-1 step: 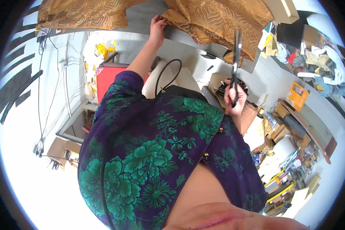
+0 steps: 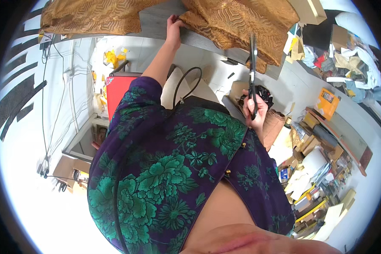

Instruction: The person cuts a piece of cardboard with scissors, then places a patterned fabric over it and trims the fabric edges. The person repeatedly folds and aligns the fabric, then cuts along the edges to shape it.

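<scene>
A golden-brown patterned sheet of fabric or leather (image 2: pixel 237 25) lies over the far table and hangs past its near edge. My left hand (image 2: pixel 173 31) is at the sheet's left edge, fingers bent and closed on it. Lower and to the right, my right hand (image 2: pixel 257 110) grips long scissors (image 2: pixel 253 63) by their dark handles. Their blades point away from me and overlap the sheet's hanging right part in view. Whether they touch it I cannot tell. A second piece of the same material (image 2: pixel 89 17) lies at the left on the table.
The grey table (image 2: pixel 154 19) shows between the two pieces. A red-topped object (image 2: pixel 118 91) stands to the left. On the right are a heap of scraps (image 2: pixel 355 63), a brown roll (image 2: pixel 276 122) and shelves of boxes and rolls (image 2: pixel 315 161). A black strap (image 2: pixel 175 86) loops before me.
My right hand and the scissors have shifted slightly left. My left hand stays at the sheet's edge, almost unmoved.
</scene>
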`<action>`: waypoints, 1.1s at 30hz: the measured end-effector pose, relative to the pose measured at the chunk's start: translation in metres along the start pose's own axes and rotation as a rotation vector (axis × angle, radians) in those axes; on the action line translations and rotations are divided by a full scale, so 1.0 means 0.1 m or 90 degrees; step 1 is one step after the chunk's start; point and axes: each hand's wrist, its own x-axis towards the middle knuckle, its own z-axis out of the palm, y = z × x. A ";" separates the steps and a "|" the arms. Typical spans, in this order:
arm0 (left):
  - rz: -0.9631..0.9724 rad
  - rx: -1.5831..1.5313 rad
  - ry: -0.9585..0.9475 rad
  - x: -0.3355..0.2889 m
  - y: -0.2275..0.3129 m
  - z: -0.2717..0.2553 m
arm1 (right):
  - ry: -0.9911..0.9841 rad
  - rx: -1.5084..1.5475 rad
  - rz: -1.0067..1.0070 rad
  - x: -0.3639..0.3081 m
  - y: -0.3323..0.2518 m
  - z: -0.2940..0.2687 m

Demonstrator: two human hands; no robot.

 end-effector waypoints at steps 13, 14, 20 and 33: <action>-0.230 0.186 -0.383 -0.18 0.87 -0.15 | 0.051 -0.042 0.165 -0.15 0.57 0.03; -0.249 0.175 -0.405 -0.16 0.97 -0.19 | 0.053 -0.025 0.148 -0.16 0.65 0.02; -0.332 0.096 -0.364 -0.26 1.34 -0.19 | -0.009 0.006 0.069 -0.13 0.93 -0.03; -0.277 0.151 -0.321 -0.54 1.50 -0.29 | -0.018 0.047 0.294 -0.19 0.48 0.61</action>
